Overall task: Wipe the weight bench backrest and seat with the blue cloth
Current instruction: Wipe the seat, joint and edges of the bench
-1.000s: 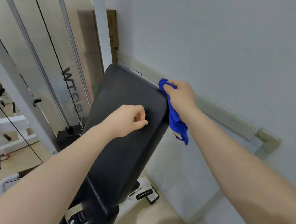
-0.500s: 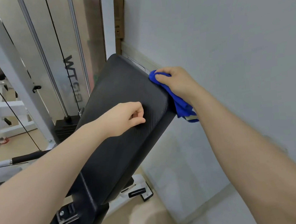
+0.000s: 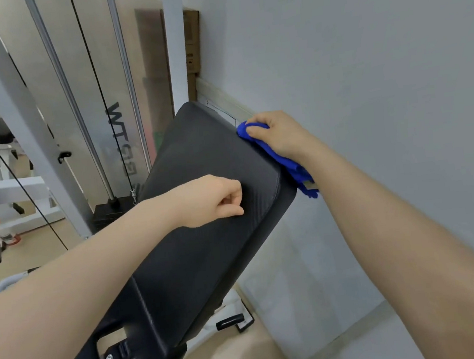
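Head view, looking down along a slanted black weight bench backrest (image 3: 210,211) that rises away from the viewer toward a pale grey wall (image 3: 365,78). Two bare forearms reach forward over it.

The right hand (image 3: 279,136) is clenched around a bunched blue cloth (image 3: 287,165), pressing it against the backrest's right edge close to the top right corner. Part of the cloth shows in front of the fingertips; the rest trails from under the palm, down the side of the pad in the narrow gap between bench and wall.

The left hand (image 3: 211,201) is curled into a loose fist holding nothing. It rests on the face of the backrest near the middle of its upper half, apparently bracing the pad.

The backrest's long axis runs from the lower left of the frame, where a metal hinge bracket (image 3: 118,357) sits, up to the top end beside the wall. The cloth is at the far right of that end, so nearly the whole broad face of the pad lies to the left of the cloth and back toward the viewer. The right hand is the one carrying the cloth and is nearest the unwiped edge; the left hand lies in the path of any sweep across the face. The seat is not clearly in view, only dark upholstery below the hinge.

Behind the bench stand the white uprights and cables of a gym machine (image 3: 50,140).
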The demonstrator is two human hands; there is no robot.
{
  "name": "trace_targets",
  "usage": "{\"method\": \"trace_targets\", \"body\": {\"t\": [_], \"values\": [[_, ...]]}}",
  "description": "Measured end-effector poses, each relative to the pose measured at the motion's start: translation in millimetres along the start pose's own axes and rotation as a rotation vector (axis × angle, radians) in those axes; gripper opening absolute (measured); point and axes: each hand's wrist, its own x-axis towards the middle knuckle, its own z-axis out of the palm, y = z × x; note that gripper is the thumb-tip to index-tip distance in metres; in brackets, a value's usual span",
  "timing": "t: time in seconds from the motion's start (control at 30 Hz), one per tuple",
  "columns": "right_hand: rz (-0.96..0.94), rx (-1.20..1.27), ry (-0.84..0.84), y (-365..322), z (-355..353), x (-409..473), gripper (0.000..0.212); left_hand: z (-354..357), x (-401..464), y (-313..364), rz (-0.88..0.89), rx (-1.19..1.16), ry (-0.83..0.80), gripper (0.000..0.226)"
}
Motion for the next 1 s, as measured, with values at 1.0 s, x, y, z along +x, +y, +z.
{"method": "trace_targets", "body": {"t": [1.0], "values": [[-0.254,0.061,-0.058,12,8,43,0.015,-37,45,-55,-0.105,-0.137,0.274,0.060]]}}
